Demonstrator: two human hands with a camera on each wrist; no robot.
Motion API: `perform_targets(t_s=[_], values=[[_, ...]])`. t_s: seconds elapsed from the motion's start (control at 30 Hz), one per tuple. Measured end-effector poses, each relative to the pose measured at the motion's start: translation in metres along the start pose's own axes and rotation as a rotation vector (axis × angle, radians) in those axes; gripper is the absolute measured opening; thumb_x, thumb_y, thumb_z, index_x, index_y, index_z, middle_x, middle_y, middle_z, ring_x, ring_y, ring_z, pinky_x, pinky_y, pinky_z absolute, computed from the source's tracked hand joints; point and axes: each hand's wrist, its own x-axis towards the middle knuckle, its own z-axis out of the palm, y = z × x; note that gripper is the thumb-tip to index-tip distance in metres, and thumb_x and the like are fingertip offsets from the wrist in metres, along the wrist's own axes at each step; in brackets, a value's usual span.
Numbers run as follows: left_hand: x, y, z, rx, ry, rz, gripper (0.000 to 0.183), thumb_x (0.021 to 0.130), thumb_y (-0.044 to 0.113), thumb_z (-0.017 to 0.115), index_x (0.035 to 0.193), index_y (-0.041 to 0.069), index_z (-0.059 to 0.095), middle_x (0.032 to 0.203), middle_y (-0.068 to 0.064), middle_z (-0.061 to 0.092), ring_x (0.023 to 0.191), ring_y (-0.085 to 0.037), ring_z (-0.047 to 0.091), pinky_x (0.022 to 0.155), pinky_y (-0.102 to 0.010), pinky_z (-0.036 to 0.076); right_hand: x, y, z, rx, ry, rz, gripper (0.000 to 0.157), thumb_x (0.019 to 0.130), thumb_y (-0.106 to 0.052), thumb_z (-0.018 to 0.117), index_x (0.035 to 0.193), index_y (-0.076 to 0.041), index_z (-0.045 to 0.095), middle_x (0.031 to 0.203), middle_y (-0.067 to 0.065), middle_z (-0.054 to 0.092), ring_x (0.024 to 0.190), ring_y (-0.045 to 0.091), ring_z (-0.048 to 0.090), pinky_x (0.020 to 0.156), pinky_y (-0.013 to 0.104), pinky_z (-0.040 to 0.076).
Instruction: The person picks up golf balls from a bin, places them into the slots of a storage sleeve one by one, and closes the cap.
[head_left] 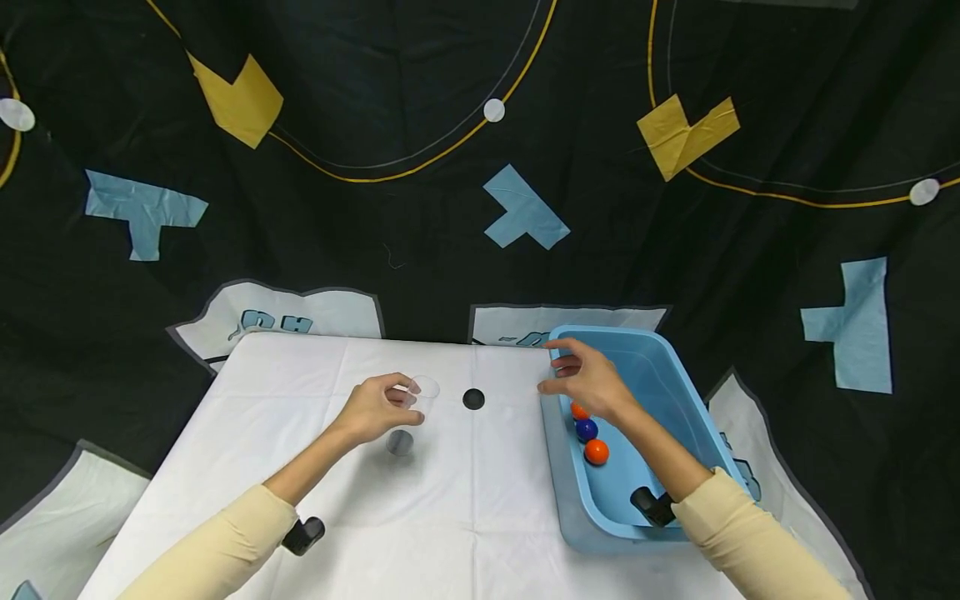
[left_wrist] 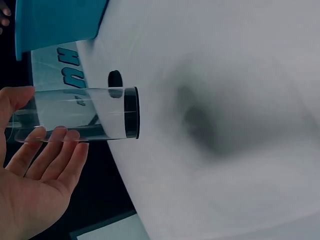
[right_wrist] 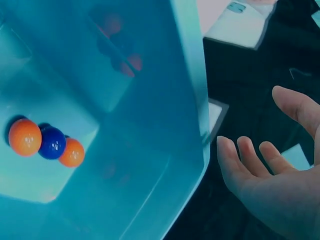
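Note:
My left hand grips a clear plastic tube near its rim, thumb on one side and fingers on the other. The tube is upright above the white table, with a black base at its lower end. It looks see-through, with nothing visible inside. My right hand hovers over the left rim of a blue tub, fingers spread and relaxed, holding nothing. Two orange balls and a dark blue ball lie in a row on the tub floor, along its left side.
A flat black disc lies on the white tablecloth between the hands. The tub stands along the table's right side. Behind hangs a black cloth with yellow and light blue shapes. Each wrist wears a small black camera.

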Motion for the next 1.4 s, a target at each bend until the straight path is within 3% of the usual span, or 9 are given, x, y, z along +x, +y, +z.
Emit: perform_targets(t_s=[0.27, 0.57, 0.8, 0.93, 1.07, 1.23, 1.4], values=[[0.002, 0.011, -0.005, -0.006, -0.024, 0.012, 0.043, 0.074, 0.027, 0.088, 0.112, 0.015, 0.074, 0.099, -0.004, 0.078, 0.095, -0.016, 0.072, 0.092, -0.044, 0.055, 0.003, 0.016, -0.021, 0.017, 0.029, 0.029, 0.06, 0.091, -0.025, 0.073, 0.144, -0.006, 0.053, 0.138, 0.023, 0.06, 0.123, 0.041, 0.06, 0.1, 0.057, 0.052], [0.004, 0.013, -0.003, 0.004, -0.019, 0.018, 0.044, 0.072, 0.025, 0.089, 0.112, 0.013, 0.074, 0.107, -0.007, 0.077, 0.106, -0.023, 0.072, 0.093, -0.043, 0.057, 0.006, 0.048, -0.036, 0.031, 0.038, 0.143, 0.06, 0.095, -0.033, 0.07, 0.144, -0.004, 0.051, 0.138, 0.027, 0.058, 0.117, 0.045, 0.063, 0.095, 0.051, 0.056], [0.005, 0.013, -0.002, -0.029, -0.025, 0.018, 0.047, 0.073, 0.022, 0.089, 0.117, 0.013, 0.073, 0.111, -0.01, 0.077, 0.111, -0.026, 0.072, 0.095, -0.043, 0.057, 0.011, 0.076, -0.043, 0.087, -0.032, 0.256, 0.065, 0.097, -0.036, 0.067, 0.143, 0.005, 0.048, 0.143, 0.03, 0.052, 0.112, 0.041, 0.064, 0.092, 0.046, 0.059], [0.005, 0.013, -0.001, -0.022, -0.024, 0.02, 0.048, 0.072, 0.021, 0.09, 0.117, 0.013, 0.074, 0.112, -0.011, 0.077, 0.112, -0.027, 0.071, 0.094, -0.043, 0.057, 0.013, 0.093, -0.044, 0.109, -0.092, 0.347, 0.059, 0.097, -0.034, 0.067, 0.136, 0.007, 0.052, 0.134, 0.03, 0.058, 0.109, 0.038, 0.065, 0.097, 0.052, 0.055], [0.004, 0.013, 0.0, -0.016, -0.019, 0.018, 0.049, 0.072, 0.021, 0.09, 0.118, 0.013, 0.074, 0.112, -0.011, 0.077, 0.112, -0.027, 0.071, 0.095, -0.043, 0.057, 0.016, 0.11, -0.043, 0.144, -0.135, 0.449, 0.049, 0.098, -0.031, 0.066, 0.128, 0.007, 0.058, 0.132, 0.031, 0.058, 0.116, 0.045, 0.062, 0.101, 0.056, 0.052], [0.005, 0.013, 0.001, -0.027, -0.023, 0.036, 0.05, 0.072, 0.021, 0.09, 0.118, 0.012, 0.074, 0.111, -0.012, 0.077, 0.111, -0.028, 0.072, 0.095, -0.043, 0.057, 0.022, 0.131, -0.038, 0.205, -0.18, 0.58, 0.056, 0.098, -0.03, 0.066, 0.136, 0.008, 0.049, 0.142, 0.034, 0.049, 0.126, 0.049, 0.057, 0.103, 0.054, 0.051], [0.006, 0.011, 0.003, -0.033, -0.02, 0.036, 0.05, 0.071, 0.021, 0.09, 0.118, 0.012, 0.075, 0.111, -0.011, 0.077, 0.111, -0.028, 0.072, 0.095, -0.043, 0.057, 0.027, 0.149, -0.03, 0.235, -0.247, 0.67, 0.061, 0.099, -0.028, 0.064, 0.144, 0.009, 0.044, 0.146, 0.036, 0.045, 0.123, 0.044, 0.06, 0.104, 0.047, 0.052]])
